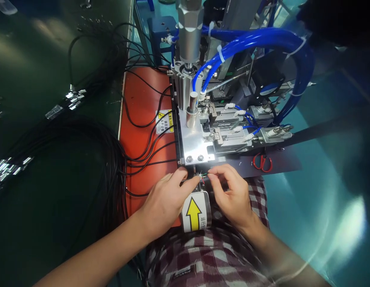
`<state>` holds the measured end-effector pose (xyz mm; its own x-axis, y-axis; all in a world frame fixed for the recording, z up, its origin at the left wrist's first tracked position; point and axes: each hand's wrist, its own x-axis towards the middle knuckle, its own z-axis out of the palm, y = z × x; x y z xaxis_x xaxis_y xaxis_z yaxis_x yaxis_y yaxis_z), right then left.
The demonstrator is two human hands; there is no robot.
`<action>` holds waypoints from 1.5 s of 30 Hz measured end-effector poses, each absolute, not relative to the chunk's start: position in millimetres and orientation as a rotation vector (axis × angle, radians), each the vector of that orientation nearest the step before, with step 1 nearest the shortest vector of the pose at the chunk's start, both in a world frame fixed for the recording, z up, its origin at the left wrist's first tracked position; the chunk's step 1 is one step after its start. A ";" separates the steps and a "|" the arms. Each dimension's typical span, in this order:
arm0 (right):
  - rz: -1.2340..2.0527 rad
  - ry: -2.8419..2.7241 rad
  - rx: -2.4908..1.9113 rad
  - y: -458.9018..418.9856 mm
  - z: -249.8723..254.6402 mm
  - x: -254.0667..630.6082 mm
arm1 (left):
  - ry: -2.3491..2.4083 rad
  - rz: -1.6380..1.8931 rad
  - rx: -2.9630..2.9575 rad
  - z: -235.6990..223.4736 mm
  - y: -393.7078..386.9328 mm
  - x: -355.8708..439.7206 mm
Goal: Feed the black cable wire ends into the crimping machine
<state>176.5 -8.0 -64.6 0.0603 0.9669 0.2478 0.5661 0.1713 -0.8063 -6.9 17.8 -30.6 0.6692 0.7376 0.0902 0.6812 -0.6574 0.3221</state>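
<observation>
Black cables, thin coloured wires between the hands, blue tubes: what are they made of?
Black cables: probably rubber or soft plastic outside, low sheen, bending in loose curves.
Thin wires: likely plastic-coated, judging by green and red colouring; too small to tell finish.
Blue tubes: seemingly flexible plastic, glossy, bright highlights along the bend.

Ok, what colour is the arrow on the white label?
The arrow is yellow, outlined in black; clearest in the head view.

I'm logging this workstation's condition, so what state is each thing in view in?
Left hand: curled, thumb by the wires
Right hand: pinching a wire
Wires: fanned out
Black cables: loosely bunched, some spread over the orange panel
Blue tubes: bundled with ties, arching
Scissors: lying down, blades unclear
Arrow label: curved
</observation>
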 end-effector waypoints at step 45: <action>0.725 -1.732 -1.484 -6.4 -59.8 175.5 | 1.117 0.384 2.603 -32.0 15.4 -9.5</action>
<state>175.5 -6.4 -59.8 -0.0667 0.9838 0.1663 0.5716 0.1743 -0.8018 -9.5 15.4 -32.0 0.6654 0.7349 0.1308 0.6598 -0.6610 0.3575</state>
